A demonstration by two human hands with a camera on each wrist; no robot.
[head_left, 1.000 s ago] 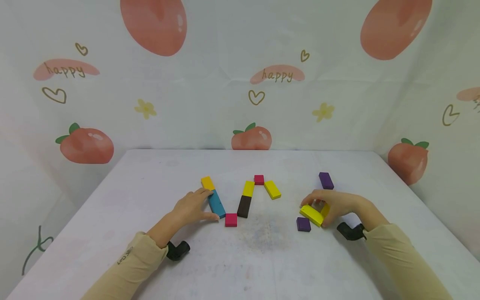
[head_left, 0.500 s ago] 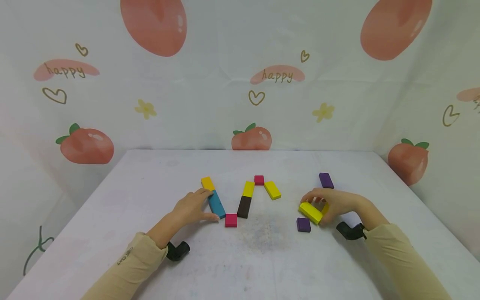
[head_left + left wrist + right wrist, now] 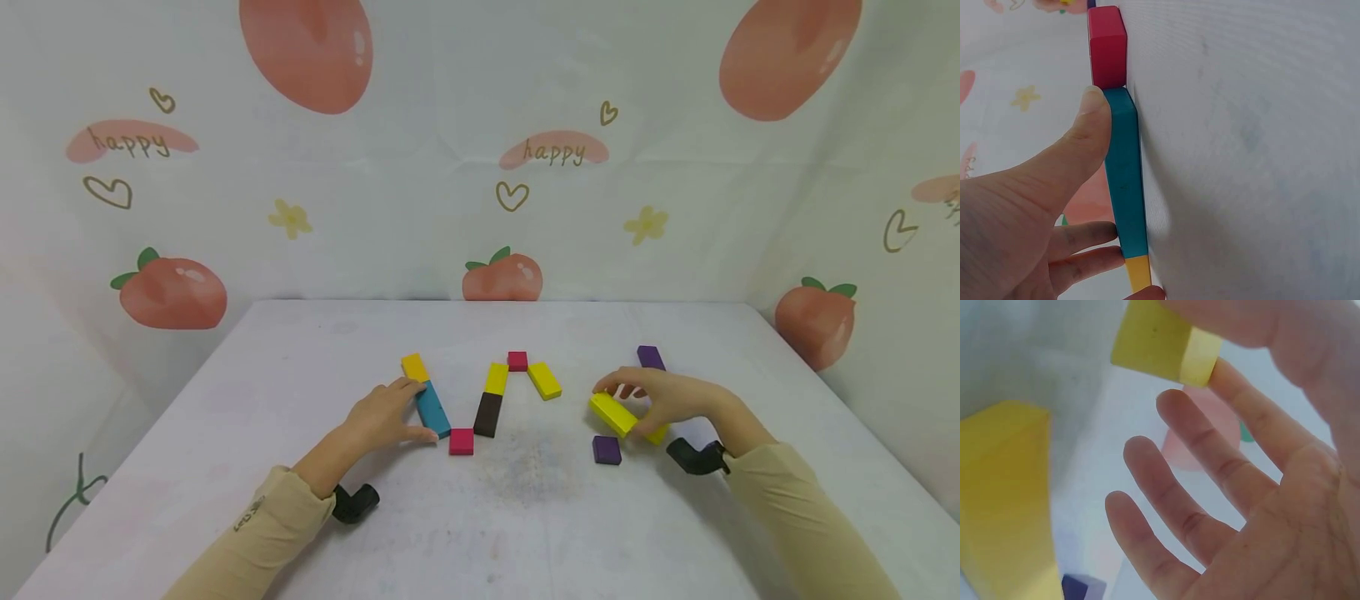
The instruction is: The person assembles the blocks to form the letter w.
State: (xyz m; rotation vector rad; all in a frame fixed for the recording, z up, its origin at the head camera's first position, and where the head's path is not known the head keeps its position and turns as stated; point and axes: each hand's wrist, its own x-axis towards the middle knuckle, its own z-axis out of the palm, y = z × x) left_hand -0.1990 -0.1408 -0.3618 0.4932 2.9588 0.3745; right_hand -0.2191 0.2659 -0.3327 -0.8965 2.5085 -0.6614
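Observation:
My left hand (image 3: 386,412) rests beside a blue block (image 3: 433,410), thumb by its near end and fingertips by its far end. In the left wrist view the thumb and fingers touch the side of the blue block (image 3: 1125,175). Off to the right, my right hand (image 3: 675,396) pinches a yellow block (image 3: 613,414) between thumb and index finger; its other fingers stand extended in the right wrist view. Another yellow block (image 3: 658,434) lies under that hand, partly hidden. A purple square block (image 3: 607,450) sits just in front.
A zigzag row runs across the white table (image 3: 420,533): orange block (image 3: 414,367), blue block, red square (image 3: 461,442), dark brown block (image 3: 488,415), yellow block (image 3: 497,378), second red square (image 3: 517,361), yellow block (image 3: 544,380). A longer purple block (image 3: 650,357) lies behind my right hand.
My right hand has moved slightly left and away from me with the pinched yellow block, uncovering more of the other yellow block beneath. The left hand and the row have stayed put.

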